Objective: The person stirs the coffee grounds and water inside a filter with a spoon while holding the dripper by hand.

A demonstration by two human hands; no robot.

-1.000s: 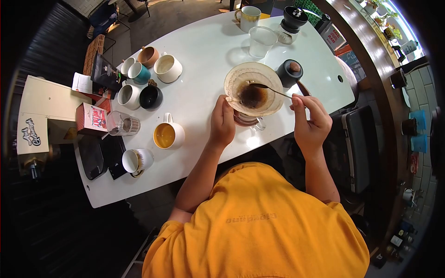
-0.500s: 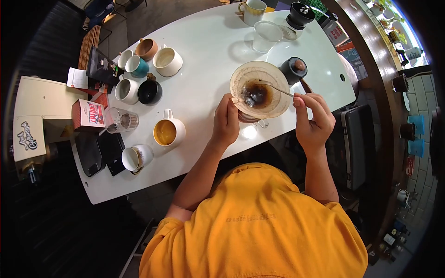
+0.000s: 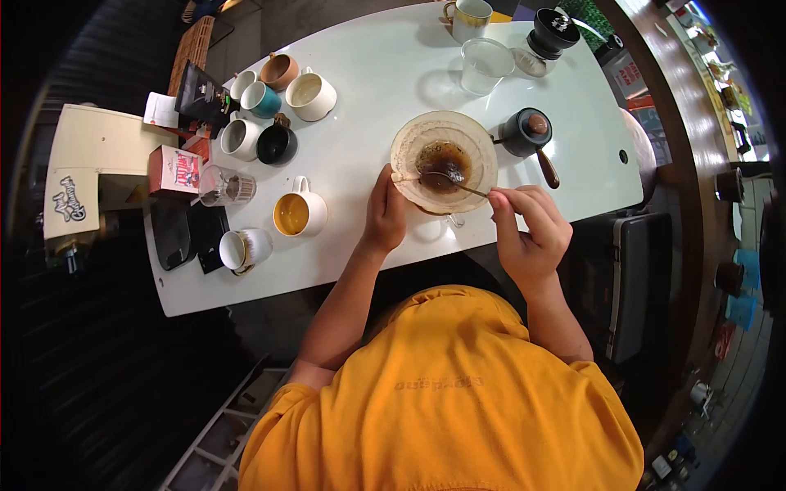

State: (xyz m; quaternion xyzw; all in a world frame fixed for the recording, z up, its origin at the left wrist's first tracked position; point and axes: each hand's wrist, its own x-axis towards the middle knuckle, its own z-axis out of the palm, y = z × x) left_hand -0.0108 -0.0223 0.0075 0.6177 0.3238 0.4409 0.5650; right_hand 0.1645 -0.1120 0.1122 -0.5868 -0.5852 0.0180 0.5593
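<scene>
While my left fingers (image 3: 382,196) grip filter (image 3: 460,135) by its near-left edge, right fingers (image 3: 505,204) pinch spoon (image 3: 470,190): best stir gently, off walls.

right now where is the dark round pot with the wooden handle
In the head view, the dark round pot stands on the white table, just right of the cream cone-shaped filter and beyond the right hand.

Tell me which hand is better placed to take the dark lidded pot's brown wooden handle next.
Right, I'd judge: the right hand is nearer that handle, though it holds a thin metal spoon. The left hand grips the pale round filter cone on its far side.
</scene>
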